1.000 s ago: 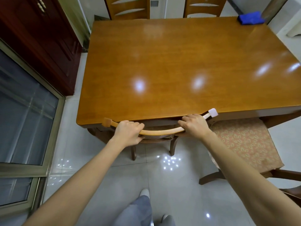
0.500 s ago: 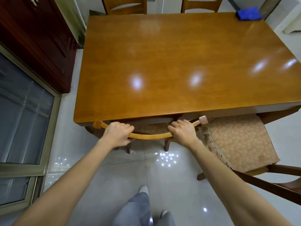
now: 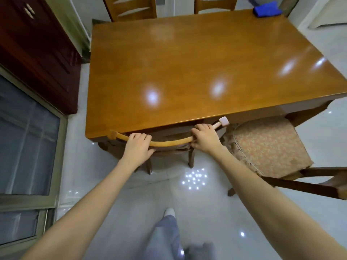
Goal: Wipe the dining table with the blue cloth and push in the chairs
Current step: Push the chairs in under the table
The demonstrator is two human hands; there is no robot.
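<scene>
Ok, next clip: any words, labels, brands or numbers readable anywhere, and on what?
No readable text in this frame.
The dining table, blue cloth, dark cabinet, seat cushion and the pale cap on the chair rail bear no print.

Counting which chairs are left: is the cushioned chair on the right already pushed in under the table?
No, the cushioned chair has its patterned seat almost wholly outside the edge of the table.

A glossy wooden dining table (image 3: 187, 68) carries only a blue cloth (image 3: 266, 9) at its far right corner.
</scene>
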